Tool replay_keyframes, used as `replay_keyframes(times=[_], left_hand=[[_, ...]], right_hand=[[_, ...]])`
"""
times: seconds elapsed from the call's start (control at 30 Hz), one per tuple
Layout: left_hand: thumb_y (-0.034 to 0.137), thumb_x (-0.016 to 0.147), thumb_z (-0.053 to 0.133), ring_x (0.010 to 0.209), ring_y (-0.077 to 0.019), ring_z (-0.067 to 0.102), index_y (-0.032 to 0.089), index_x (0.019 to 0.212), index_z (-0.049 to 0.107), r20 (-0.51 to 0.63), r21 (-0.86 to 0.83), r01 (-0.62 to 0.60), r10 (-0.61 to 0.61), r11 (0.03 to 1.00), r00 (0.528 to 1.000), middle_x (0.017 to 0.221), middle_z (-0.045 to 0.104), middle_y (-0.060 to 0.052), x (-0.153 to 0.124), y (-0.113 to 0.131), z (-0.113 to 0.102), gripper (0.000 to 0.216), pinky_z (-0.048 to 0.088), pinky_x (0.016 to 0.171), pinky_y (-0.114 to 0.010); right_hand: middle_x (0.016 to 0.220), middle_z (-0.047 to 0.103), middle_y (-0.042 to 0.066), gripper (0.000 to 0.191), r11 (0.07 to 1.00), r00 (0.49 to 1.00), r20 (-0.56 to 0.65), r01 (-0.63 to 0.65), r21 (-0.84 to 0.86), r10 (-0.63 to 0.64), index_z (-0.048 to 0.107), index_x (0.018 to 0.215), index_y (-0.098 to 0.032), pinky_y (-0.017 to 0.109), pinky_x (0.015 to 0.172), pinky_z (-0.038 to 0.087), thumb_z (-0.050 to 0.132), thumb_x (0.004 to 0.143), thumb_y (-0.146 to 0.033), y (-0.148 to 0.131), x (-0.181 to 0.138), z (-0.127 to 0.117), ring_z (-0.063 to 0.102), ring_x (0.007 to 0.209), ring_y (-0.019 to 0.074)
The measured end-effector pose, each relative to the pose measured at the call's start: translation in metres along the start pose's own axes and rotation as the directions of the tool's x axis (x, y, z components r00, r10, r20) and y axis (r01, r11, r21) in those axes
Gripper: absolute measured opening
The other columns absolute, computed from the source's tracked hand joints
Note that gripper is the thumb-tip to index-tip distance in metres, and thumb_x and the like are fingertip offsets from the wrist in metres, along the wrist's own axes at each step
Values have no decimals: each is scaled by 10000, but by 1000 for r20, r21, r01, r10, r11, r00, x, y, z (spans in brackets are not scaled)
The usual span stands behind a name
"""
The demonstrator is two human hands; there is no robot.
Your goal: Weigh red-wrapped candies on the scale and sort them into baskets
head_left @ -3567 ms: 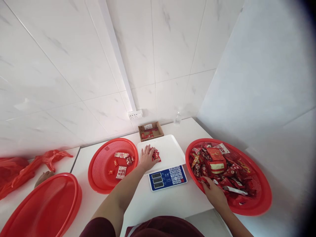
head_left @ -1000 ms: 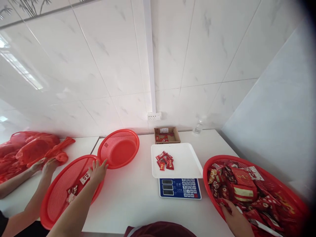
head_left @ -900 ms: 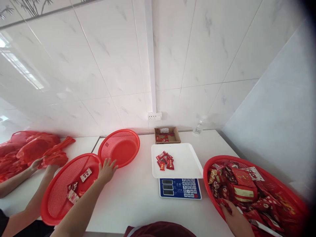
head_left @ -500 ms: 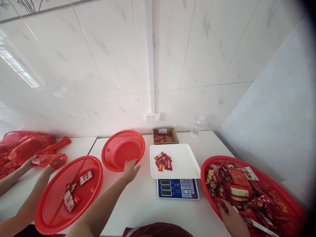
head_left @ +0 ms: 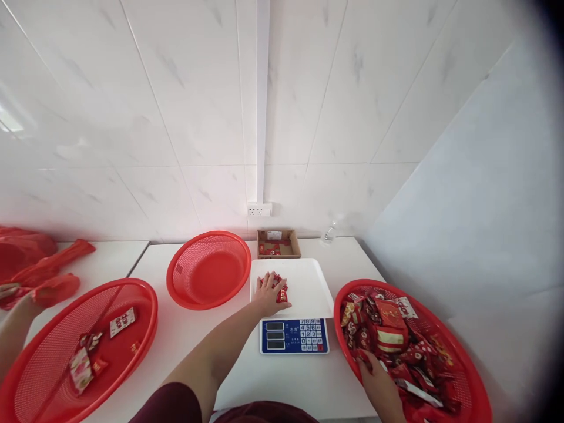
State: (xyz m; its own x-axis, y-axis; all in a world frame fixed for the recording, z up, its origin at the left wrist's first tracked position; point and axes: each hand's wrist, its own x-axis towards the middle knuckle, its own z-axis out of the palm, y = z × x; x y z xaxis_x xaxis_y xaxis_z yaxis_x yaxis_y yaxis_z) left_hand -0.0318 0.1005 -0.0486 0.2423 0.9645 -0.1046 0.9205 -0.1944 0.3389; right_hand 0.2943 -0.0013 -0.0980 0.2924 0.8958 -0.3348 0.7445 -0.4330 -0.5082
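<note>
My left hand (head_left: pixel 268 295) lies over a small heap of red-wrapped candies (head_left: pixel 282 294) on the white tray (head_left: pixel 308 288) of a digital scale. Its fingers are spread, and they cover part of the heap. Below the tray shows the scale's blue keypad panel (head_left: pixel 294 336). At the near left side of a red plastic basket (head_left: pixel 341 311) is my right hand (head_left: pixel 379 382), its fingers curled. Something red shows at its fingertips; whether that is a wrapper or the rim, I cannot tell. Red and gold snack packets (head_left: pixel 392 338) fill this basket.
A round red basket (head_left: pixel 207 235) stands left of the scale. Nearer left, another red basket (head_left: pixel 145 288) holds a few packets. Behind the tray sit a cardboard box (head_left: pixel 291 249) and a clear bottle (head_left: pixel 328 233). Another person's hands (head_left: pixel 22 302) handle red plastic bags (head_left: pixel 39 267) far left.
My left hand has moved right, from the rim of the round basket onto the candies on the tray. My right hand stays at the full basket. The view has shifted right.
</note>
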Motion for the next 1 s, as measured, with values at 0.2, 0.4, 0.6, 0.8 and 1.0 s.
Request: replay_keyframes(times=[0.2, 0.4, 0.6, 0.8, 1.0], left_hand=[[539, 766, 521, 1155, -307, 392, 307, 1178, 534, -93, -25, -60, 57, 998, 994, 1275, 445, -88, 12, 2, 2, 472, 322, 959, -475], [382, 795, 528, 925, -227, 531, 247, 963, 629, -121, -110, -15, 2, 994, 993, 1064, 525, -76, 24, 3, 2, 238, 444, 768, -349], [350, 858, 444, 894, -144, 561, 249, 934, 627, -289, -202, 73, -130, 977, 948, 1048, 549, -29, 18, -5, -20, 223, 445, 733, -249], [399, 896, 329, 1030, -194, 523, 224, 1058, 576, -427, -222, 271, -343, 937, 837, 1202, 510, -72, -16, -69, -70, 344, 437, 807, -303], [467, 871, 351, 1314, -335, 254, 197, 1197, 528, -400, -125, 355, -375, 926, 836, 1372, 421, -125, -26, -84, -74, 459, 153, 1058, -543]], right_hand=[[1020, 681, 132, 506, 1000, 1000, 26, -10, 8, 9, 570, 1110, -163, 340, 800, 454, 350, 751, -442, -3, -2, -5, 616, 961, 268], [1050, 677, 106, 468, 1000, 1000, 13, -29, -5, 29, 579, 1088, -196, 328, 804, 460, 350, 753, -429, -8, -6, -8, 617, 969, 255], [1071, 665, 122, 477, 1000, 1000, 23, -14, 2, 14, 574, 1094, -176, 320, 797, 459, 365, 751, -434, -9, -6, -9, 616, 976, 253], [1019, 681, 121, 499, 1000, 999, 40, -8, 1, 8, 567, 1110, -172, 335, 780, 468, 345, 752, -440, -9, -5, -10, 627, 939, 258], [1034, 674, 136, 511, 1000, 999, 36, 15, 9, -16, 569, 1108, -162, 355, 781, 469, 353, 735, -436, -6, -2, -8, 625, 933, 277]])
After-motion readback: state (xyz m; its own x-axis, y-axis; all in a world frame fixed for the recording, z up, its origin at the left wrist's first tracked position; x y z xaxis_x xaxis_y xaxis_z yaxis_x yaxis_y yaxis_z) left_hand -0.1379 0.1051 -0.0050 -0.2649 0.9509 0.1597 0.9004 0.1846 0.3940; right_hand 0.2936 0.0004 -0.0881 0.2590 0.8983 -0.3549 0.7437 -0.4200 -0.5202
